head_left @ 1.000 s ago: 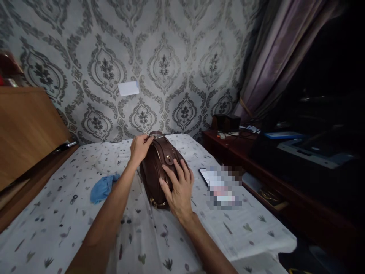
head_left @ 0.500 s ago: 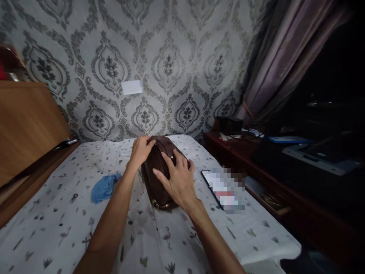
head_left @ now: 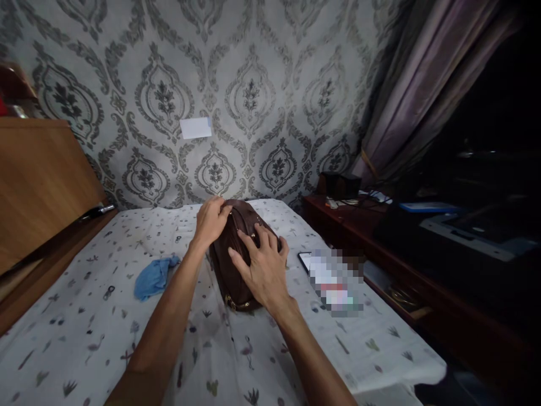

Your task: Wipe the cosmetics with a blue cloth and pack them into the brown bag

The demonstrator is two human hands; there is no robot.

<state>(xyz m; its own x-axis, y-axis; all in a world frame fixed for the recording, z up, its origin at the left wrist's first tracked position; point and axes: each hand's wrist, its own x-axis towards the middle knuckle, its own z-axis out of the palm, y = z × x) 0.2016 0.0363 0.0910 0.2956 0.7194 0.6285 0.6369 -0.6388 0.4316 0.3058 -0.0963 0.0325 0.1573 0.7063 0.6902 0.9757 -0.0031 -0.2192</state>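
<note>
A dark brown bag [head_left: 230, 270] with gold-coloured zip parts lies on the white patterned cloth, in the middle of the view. At its far left end, my left hand [head_left: 211, 221] has its fingers closed at the zip edge, thumb on top; what they pinch is too small to make out. My right hand [head_left: 266, 268] rests on the right side of the bag with its fingers spread. Left of the bag lies a crumpled blue cloth [head_left: 153, 278].
To the right of the bag lies a phone [head_left: 305, 258], partly blurred out. A dark red desk [head_left: 313, 207] with an open drawer and cables runs along the right. Wooden furniture [head_left: 42, 186] stands at the left, and a patterned wall closes the back.
My left hand has shifted very slightly up and away at the far end of the bag. My right hand stays on the bag, nearly unmoved.
</note>
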